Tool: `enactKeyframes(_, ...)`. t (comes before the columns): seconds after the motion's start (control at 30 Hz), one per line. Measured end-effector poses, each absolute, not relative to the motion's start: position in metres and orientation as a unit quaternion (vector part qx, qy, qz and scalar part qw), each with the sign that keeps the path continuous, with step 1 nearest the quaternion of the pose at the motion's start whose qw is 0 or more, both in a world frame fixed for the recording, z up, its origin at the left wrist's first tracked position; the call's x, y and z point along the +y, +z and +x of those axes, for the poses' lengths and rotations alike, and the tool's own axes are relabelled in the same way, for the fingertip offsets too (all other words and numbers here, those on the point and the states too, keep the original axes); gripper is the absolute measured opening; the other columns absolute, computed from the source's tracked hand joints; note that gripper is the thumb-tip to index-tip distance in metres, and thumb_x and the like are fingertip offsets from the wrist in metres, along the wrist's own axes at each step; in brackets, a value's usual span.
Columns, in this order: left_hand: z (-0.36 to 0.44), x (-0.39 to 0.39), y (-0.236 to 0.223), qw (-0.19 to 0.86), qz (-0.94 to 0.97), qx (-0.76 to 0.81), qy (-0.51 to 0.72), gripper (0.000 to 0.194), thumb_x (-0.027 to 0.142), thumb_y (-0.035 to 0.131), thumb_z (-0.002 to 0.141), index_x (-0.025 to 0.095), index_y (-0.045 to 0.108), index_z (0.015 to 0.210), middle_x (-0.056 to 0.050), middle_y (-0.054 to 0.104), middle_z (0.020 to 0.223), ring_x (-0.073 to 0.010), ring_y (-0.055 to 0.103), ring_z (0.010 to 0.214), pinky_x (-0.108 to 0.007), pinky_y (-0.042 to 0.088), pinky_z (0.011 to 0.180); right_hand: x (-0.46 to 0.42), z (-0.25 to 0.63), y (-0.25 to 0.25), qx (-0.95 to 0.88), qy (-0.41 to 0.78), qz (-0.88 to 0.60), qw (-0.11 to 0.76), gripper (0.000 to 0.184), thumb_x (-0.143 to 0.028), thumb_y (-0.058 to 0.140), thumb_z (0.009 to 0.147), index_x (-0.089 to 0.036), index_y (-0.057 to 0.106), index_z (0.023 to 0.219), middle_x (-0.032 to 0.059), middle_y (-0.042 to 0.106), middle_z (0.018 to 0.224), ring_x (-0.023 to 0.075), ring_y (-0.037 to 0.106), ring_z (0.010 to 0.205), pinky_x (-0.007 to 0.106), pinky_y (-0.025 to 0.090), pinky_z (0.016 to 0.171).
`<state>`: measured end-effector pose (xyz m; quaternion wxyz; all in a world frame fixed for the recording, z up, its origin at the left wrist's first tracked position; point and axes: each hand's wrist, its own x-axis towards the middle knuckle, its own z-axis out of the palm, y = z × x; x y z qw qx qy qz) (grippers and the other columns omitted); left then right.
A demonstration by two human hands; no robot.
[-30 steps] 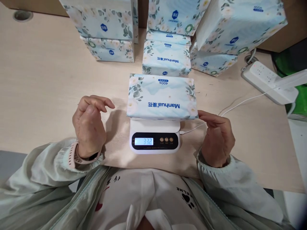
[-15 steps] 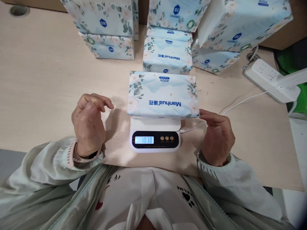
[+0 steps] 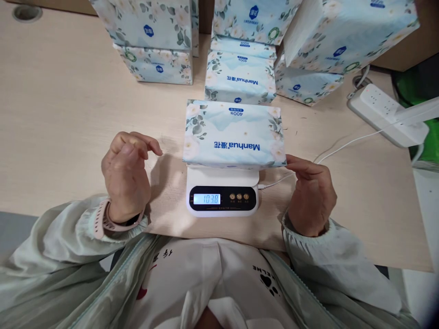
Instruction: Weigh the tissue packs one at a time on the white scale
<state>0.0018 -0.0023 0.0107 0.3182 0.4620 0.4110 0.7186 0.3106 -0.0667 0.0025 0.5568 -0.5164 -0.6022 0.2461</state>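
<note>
A pale blue, flower-printed tissue pack [image 3: 234, 132] lies on a white digital scale [image 3: 222, 213], covering most of its platform. The lit display [image 3: 206, 199] appears to read 103.8. To the left, my left hand [image 3: 128, 171] hovers near the pack with fingers loosely curled and apart, holding nothing. At the pack's near right corner, the fingertips of my right hand [image 3: 310, 192] are close to it or just touching; I cannot tell which. The right fingers reach out without gripping.
Stacked tissue packs stand at the back left [image 3: 157, 66], middle [image 3: 240, 73] and right [image 3: 312, 87]. A white power strip [image 3: 387, 109] sits on the right. A thin white cable [image 3: 350, 138] runs across the table to the scale. A round cable hole [image 3: 27, 13] is at the far left.
The view has shifted very slightly. My hands, the tissue pack and the display reading look the same.
</note>
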Motion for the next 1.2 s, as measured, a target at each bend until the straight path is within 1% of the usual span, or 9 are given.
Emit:
enactKeyframes(0.23, 0.0, -0.003, 0.012, 0.34, 0.457, 0.404, 0.716, 0.044, 0.038, 0.076, 0.09, 0.02, 0.051, 0.059, 0.0, 0.039, 0.065, -0.0192, 0.061, 0.065, -0.036, 0.044, 0.072, -0.066, 0.31, 0.002, -0.598, 0.246, -0.513, 0.564, 0.029, -0.05, 0.054, 0.11, -0.036, 0.077, 0.122, 0.006, 0.083, 0.132, 0.0355, 0.077, 0.131, 0.064, 0.06, 0.119)
enactKeyframes(0.37, -0.001, -0.001, 0.012, 0.34, 0.465, 0.387, 0.72, 0.046, 0.04, 0.079, 0.091, 0.019, 0.053, 0.059, 0.002, 0.038, 0.063, -0.0169, 0.062, 0.061, -0.033, 0.045, 0.067, -0.064, 0.31, 0.0, -0.591, 0.25, -0.501, 0.58, 0.033, -0.051, 0.051, 0.11, -0.035, 0.078, 0.121, 0.0047, 0.084, 0.131, 0.0344, 0.078, 0.129, 0.061, 0.06, 0.118)
enactKeyframes(0.5, -0.002, 0.001, 0.011, 0.345, 0.463, 0.371, 0.728, 0.042, 0.032, 0.075, 0.091, 0.018, 0.053, 0.058, 0.002, 0.04, 0.061, -0.0143, 0.065, 0.06, -0.029, 0.045, 0.064, -0.063, 0.31, -0.001, -0.58, 0.259, -0.492, 0.596, 0.033, -0.051, 0.052, 0.11, -0.035, 0.08, 0.119, 0.0035, 0.085, 0.13, 0.0329, 0.078, 0.128, 0.057, 0.059, 0.117)
enactKeyframes(0.67, -0.003, 0.001, 0.008, 0.353, 0.458, 0.357, 0.734, 0.035, 0.027, 0.073, 0.092, 0.018, 0.065, 0.06, 0.002, 0.05, 0.061, -0.014, 0.068, 0.061, -0.028, 0.049, 0.065, -0.063, 0.307, 0.003, -0.576, 0.272, -0.488, 0.597, 0.033, -0.051, 0.051, 0.111, -0.035, 0.079, 0.118, 0.004, 0.083, 0.131, 0.0327, 0.077, 0.13, 0.058, 0.057, 0.119)
enactKeyframes(0.8, 0.0, -0.002, 0.011, 0.354, 0.471, 0.344, 0.731, 0.027, 0.025, 0.069, 0.096, 0.019, 0.084, 0.074, -0.002, 0.072, 0.069, -0.0163, 0.072, 0.069, -0.03, 0.055, 0.07, -0.063, 0.304, 0.005, -0.568, 0.268, -0.495, 0.6, 0.032, -0.051, 0.053, 0.111, -0.035, 0.079, 0.119, 0.0035, 0.083, 0.128, 0.0316, 0.077, 0.129, 0.057, 0.057, 0.119)
enactKeyframes(0.93, 0.006, -0.011, 0.025, 0.353, 0.499, 0.402, 0.681, 0.033, 0.03, 0.065, 0.105, 0.02, 0.093, 0.089, -0.008, 0.087, 0.091, -0.0205, 0.079, 0.081, -0.034, 0.061, 0.08, -0.06, 0.302, 0.006, -0.553, 0.292, -0.491, 0.607, 0.036, -0.055, 0.054, 0.11, -0.038, 0.079, 0.13, 0.0042, 0.083, 0.132, 0.0307, 0.079, 0.125, 0.054, 0.062, 0.115)
enactKeyframes(1.03, 0.006, -0.02, 0.034, 0.374, 0.516, 0.441, 0.632, 0.025, 0.032, 0.072, 0.104, 0.025, 0.095, 0.097, -0.006, 0.089, 0.103, -0.0225, 0.082, 0.093, -0.035, 0.064, 0.088, -0.058, 0.302, 0.008, -0.58, 0.318, -0.466, 0.587, 0.039, -0.047, 0.055, 0.112, -0.042, 0.073, 0.146, 0.0006, 0.079, 0.146, 0.0289, 0.075, 0.136, 0.051, 0.061, 0.12)
enactKeyframes(1.1, 0.004, -0.024, 0.039, 0.4, 0.543, 0.451, 0.585, 0.021, 0.035, 0.074, 0.106, 0.03, 0.094, 0.106, -0.003, 0.089, 0.111, -0.0233, 0.083, 0.101, -0.036, 0.064, 0.094, -0.06, 0.302, 0.01, -0.618, 0.33, -0.461, 0.546, 0.048, -0.042, 0.055, 0.112, -0.044, 0.061, 0.16, -0.0016, 0.069, 0.163, 0.0285, 0.067, 0.15, 0.051, 0.058, 0.127)
enactKeyframes(1.2, 0.003, -0.024, 0.048, 0.429, 0.594, 0.447, 0.513, 0.021, 0.041, 0.075, 0.107, 0.037, 0.09, 0.122, 0.0, 0.087, 0.123, -0.025, 0.082, 0.111, -0.039, 0.065, 0.1, -0.061, 0.302, 0.008, -0.66, 0.304, -0.479, 0.492, 0.062, -0.044, 0.056, 0.111, -0.043, 0.046, 0.172, 0.0007, 0.052, 0.178, 0.0331, 0.054, 0.163, 0.057, 0.054, 0.131)
